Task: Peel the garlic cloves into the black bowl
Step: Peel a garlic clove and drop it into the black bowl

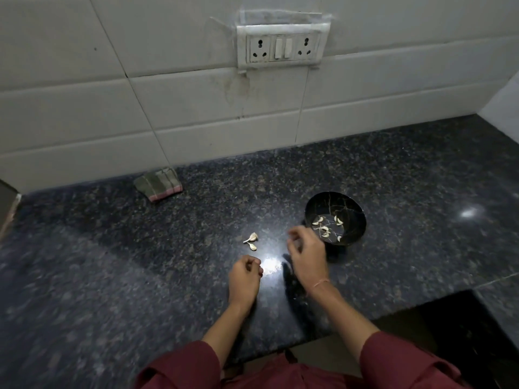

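Observation:
The black bowl (354,204) stands on the dark granite counter (112,262), right of centre, with several peeled garlic cloves (325,230) in its bottom. A few unpeeled garlic cloves (252,240) lie on the counter to its left. My right hand (307,255) hovers at the bowl's near-left rim, its fingers loosely curled, and nothing shows between them. My left hand (245,276) rests on the counter just below the loose cloves. Its fingers are curled into the palm, and whatever may be inside them is hidden.
A folded striped cloth (158,183) lies against the tiled wall at the back left. A socket and switch plate (282,47) is on the wall above. The counter's front edge steps back at the lower right (393,315).

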